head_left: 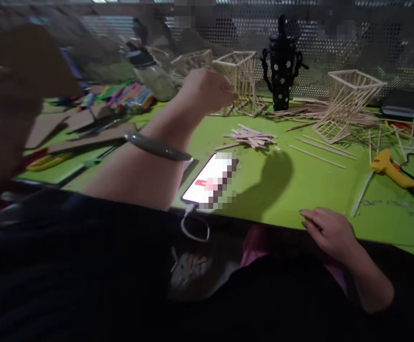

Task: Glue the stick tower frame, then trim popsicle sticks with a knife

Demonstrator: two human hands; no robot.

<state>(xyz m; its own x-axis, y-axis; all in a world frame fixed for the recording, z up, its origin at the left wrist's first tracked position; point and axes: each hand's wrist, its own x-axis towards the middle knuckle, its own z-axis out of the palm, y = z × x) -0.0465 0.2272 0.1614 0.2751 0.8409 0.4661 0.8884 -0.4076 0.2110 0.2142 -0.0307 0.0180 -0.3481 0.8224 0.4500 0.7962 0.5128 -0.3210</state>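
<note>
- My left hand (207,90) is at the stick tower (250,81) on the green bench (313,187); I cannot tell if its fingers pinch.
- My right hand (328,232) rests at the front edge, fingers loosely bent, nothing visible inside.
- The tower looks light, stiff, fragile; corner sticks seem best to hold.

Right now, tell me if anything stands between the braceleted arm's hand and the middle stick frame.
Nothing visible does: the hand overlaps the left side of the frame in view; whether they touch, I can't tell. The tumbler stands to its right, out of the way.
</note>
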